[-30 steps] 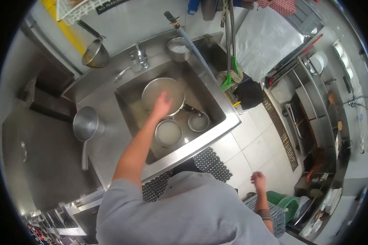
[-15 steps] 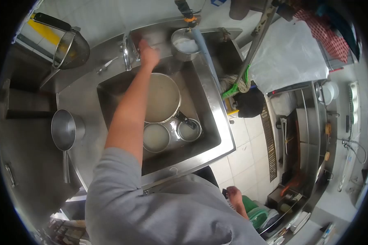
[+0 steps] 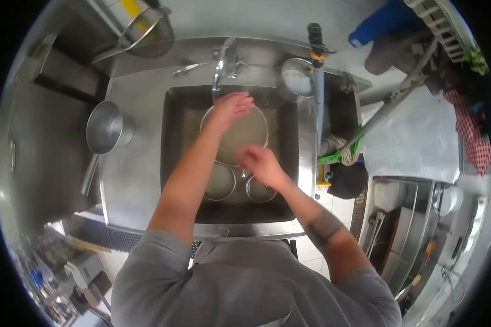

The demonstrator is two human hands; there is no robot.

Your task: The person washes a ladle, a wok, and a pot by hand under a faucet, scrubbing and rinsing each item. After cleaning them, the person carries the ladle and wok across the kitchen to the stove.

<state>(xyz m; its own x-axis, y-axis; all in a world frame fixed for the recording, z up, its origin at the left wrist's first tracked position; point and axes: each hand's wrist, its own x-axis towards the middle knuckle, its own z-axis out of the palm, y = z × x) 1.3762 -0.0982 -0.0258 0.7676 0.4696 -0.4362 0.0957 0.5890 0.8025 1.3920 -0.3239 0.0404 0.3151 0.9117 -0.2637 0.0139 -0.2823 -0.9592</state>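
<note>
My left hand is stretched over the far part of a large round pan, just below the faucet. Its fingers are extended and hold nothing. Cloudy liquid fills the pan, which sits in the sink basin. My right hand hovers at the pan's near edge, over where the handle lies; its fingers are blurred, so I cannot make out whether they grip anything. Two smaller round containers stand nearer me in the basin: a wider one with cloudy liquid and a smaller one, partly covered by my right wrist.
On the left counter lies a metal saucepan with a long handle. A metal pot with whitish contents stands at the back right corner. A blue pole leans along the sink's right side. A strainer hangs at the back left.
My left hand has come away from beside the faucet to above the pan. My right hand has moved from low at my side into the sink area. The view has turned.
</note>
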